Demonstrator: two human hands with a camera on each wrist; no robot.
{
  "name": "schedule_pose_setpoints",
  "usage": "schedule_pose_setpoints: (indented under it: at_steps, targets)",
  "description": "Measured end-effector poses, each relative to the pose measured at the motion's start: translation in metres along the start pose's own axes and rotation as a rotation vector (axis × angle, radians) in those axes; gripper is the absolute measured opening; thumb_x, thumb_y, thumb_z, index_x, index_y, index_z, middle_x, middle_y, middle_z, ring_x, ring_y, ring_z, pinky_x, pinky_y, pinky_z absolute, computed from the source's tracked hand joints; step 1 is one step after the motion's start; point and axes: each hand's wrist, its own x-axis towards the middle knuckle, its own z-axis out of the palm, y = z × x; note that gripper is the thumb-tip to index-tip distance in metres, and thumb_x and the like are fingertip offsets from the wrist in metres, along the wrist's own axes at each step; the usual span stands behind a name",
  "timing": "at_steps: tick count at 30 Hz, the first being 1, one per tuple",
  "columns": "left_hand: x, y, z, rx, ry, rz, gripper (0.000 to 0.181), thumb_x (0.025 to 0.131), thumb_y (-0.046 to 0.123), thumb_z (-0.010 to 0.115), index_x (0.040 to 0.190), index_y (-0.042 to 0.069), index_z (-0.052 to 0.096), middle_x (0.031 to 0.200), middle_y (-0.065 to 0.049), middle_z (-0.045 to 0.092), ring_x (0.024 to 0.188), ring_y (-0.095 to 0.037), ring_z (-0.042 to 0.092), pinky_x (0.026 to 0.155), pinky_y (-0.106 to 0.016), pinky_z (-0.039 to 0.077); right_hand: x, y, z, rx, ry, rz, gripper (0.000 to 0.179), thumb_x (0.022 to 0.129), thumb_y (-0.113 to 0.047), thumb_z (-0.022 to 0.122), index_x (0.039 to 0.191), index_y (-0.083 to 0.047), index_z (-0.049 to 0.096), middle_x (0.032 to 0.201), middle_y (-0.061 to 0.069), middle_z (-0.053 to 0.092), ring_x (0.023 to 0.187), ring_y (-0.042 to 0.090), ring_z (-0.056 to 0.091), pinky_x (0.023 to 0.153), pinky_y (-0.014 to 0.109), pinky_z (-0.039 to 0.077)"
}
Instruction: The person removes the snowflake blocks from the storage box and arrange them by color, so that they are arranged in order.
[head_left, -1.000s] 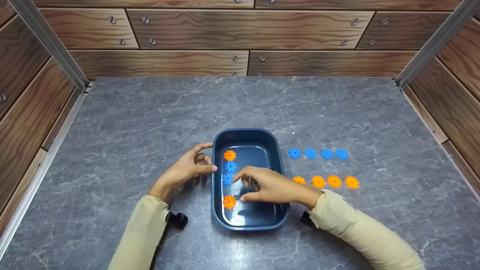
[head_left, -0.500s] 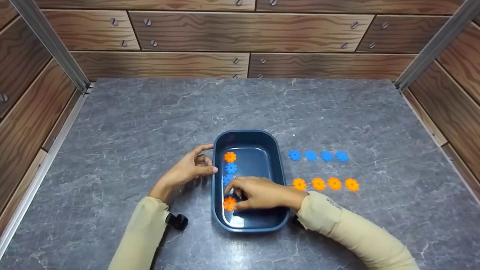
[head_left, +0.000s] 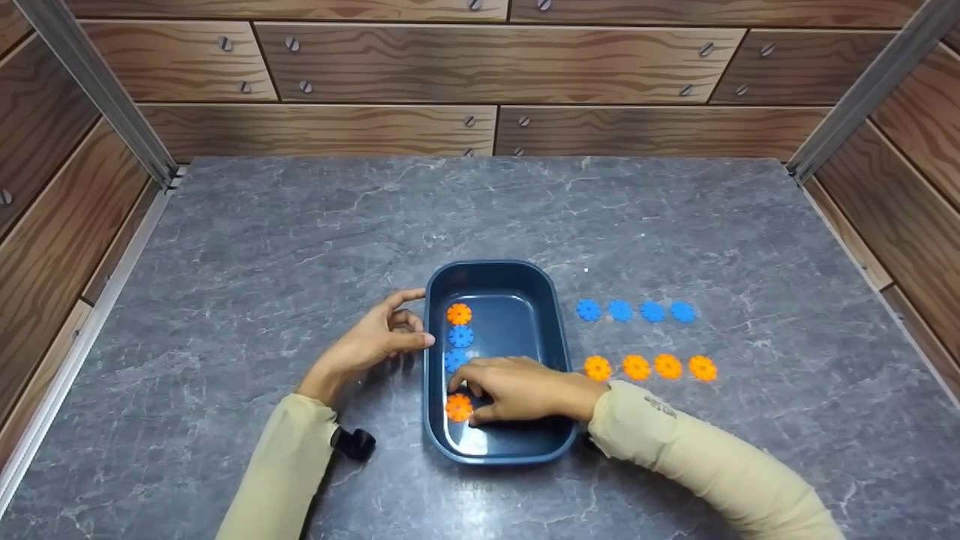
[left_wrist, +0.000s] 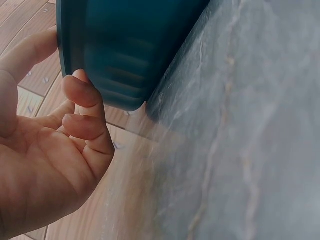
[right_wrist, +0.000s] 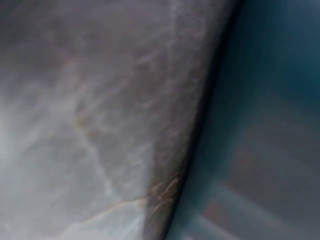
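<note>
A dark blue rectangular tub (head_left: 499,457) stands on the table, holding a column of flat, notched plastic discs along its left side. From the back these are an orange disc (head_left: 459,313), a blue disc (head_left: 460,336), another blue disc (head_left: 457,360) and, past a gap, a front orange disc (head_left: 458,408). My right hand (head_left: 517,388) reaches into the tub, index finger and thumb at opposite edges of that front orange disc. My left hand (head_left: 367,341) touches the tub's left wall from outside with thumb and index finger; its other fingers (left_wrist: 85,125) are bent beside the wall.
Right of the tub lie a row of blue discs (head_left: 619,310) and, nearer, a row of orange discs (head_left: 667,366). The grey marbled table (head_left: 300,225) is bounded by wood-patterned panels (head_left: 495,64). The right wrist view shows mostly blurred tabletop and the tub's outer wall.
My right hand has moved slightly toward the front left, from beside the nearer blue disc to the front orange disc. For the last half second it has hardly moved; the left hand stays put.
</note>
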Motion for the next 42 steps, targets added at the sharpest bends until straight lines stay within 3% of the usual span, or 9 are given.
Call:
schedule_pose_setpoints:
  at_steps: [16,26,42]
  targets:
    - [0.0016,-0.0015,0.0015,0.001,0.031,-0.021,0.075,0.084,0.013,0.073,0.146,0.008,0.031,0.087,0.001,0.057,0.064,-0.01,0.047,0.055,-0.021,0.035,-0.0012,-0.0016,0.0005,-0.09,0.013,-0.038,0.033,0.089,-0.036,0.068,0.12,-0.025,0.062,0.091,-0.006,0.054,0.073,0.006,0.048,0.059,0.022,0.036]
    - [0.0004,-0.0008,0.0008,-0.006,0.014,-0.01,0.075,0.084,0.013,0.072,0.147,0.007,0.03,0.086,0.002,0.056,0.063,-0.009,0.045,0.055,-0.021,0.034,-0.0008,-0.0027,0.0015,-0.18,0.044,-0.092,0.028,0.088,-0.034,0.068,0.113,-0.023,0.064,0.082,-0.008,0.054,0.065,0.004,0.046,0.053,0.021,0.034]
    - [0.0003,-0.0001,0.0001,0.003,0.019,-0.012,0.076,0.084,0.014,0.073,0.147,0.007,0.03,0.087,0.002,0.057,0.063,-0.009,0.046,0.055,-0.021,0.035,-0.0029,-0.0056,-0.0029,-0.135,0.104,-0.103,0.031,0.089,-0.037,0.067,0.114,-0.018,0.065,0.075,-0.008,0.054,0.063,0.002,0.044,0.055,0.02,0.033]
